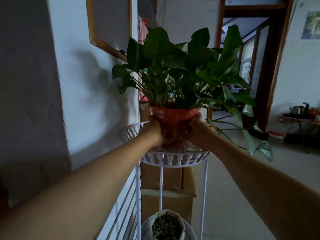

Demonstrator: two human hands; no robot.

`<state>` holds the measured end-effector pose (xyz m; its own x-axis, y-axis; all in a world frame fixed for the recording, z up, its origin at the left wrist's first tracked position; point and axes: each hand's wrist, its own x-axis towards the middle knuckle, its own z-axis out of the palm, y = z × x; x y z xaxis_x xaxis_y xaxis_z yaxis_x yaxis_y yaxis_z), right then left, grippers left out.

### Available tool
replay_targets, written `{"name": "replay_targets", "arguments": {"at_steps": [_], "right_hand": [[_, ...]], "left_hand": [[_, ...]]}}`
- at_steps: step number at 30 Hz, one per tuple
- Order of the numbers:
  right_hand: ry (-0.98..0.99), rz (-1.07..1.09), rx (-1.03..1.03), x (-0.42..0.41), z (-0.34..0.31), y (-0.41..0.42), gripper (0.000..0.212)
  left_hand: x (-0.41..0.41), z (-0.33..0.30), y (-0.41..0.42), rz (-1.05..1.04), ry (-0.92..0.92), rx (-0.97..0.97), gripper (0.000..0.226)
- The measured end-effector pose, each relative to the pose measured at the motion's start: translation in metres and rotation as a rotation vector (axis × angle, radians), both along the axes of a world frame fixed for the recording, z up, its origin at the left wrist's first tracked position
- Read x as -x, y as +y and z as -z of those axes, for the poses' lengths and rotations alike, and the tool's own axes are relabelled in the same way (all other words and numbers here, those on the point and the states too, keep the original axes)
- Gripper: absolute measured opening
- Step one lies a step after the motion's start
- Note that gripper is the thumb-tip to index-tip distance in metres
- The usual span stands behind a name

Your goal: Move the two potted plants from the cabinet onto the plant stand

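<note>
While both hands, left hand (pixel 156 130) and right hand (pixel 194 129), grip the red potted plant (pixel 174 118) over the plant stand's tray (pixel 174 159), off-centre release could tip it; trailing leaves may snag.

Dim, bluish, wide-angle bending at edges.

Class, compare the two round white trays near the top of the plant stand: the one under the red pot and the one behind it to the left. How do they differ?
The front tray has the red pot over it, gripped by the left hand and right hand; the rear tray shows no pot. The front tray sits lower and nearer; the rear tray sits higher and is partly hidden by the left hand. Both are white with pierced rims.
</note>
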<state>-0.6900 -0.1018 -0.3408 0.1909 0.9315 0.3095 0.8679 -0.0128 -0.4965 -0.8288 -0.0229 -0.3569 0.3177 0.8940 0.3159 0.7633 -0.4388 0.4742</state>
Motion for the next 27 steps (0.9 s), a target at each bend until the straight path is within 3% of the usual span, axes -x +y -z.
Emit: {"name": "replay_targets", "arguments": {"at_steps": [4, 11, 16, 22, 27], "right_hand": [[0.050, 0.021, -0.018, -0.005, 0.001, 0.001, 0.079], [0.061, 0.015, -0.030, -0.006, 0.003, 0.002, 0.077], [0.077, 0.003, 0.009, -0.006, 0.002, 0.008, 0.087], [0.050, 0.032, 0.011, -0.009, 0.004, 0.005, 0.079], [0.037, 0.010, 0.025, -0.004, 0.000, 0.006, 0.082]], "left_hand": [[-0.002, 0.001, 0.003, 0.030, 0.054, -0.019, 0.097], [-0.004, -0.001, 0.000, 0.007, 0.025, 0.015, 0.104], [-0.004, 0.001, 0.000, -0.005, 0.035, 0.028, 0.106], [-0.004, 0.002, -0.005, 0.001, -0.037, 0.062, 0.094], [-0.003, 0.005, -0.006, -0.028, 0.029, 0.037, 0.085]]}}
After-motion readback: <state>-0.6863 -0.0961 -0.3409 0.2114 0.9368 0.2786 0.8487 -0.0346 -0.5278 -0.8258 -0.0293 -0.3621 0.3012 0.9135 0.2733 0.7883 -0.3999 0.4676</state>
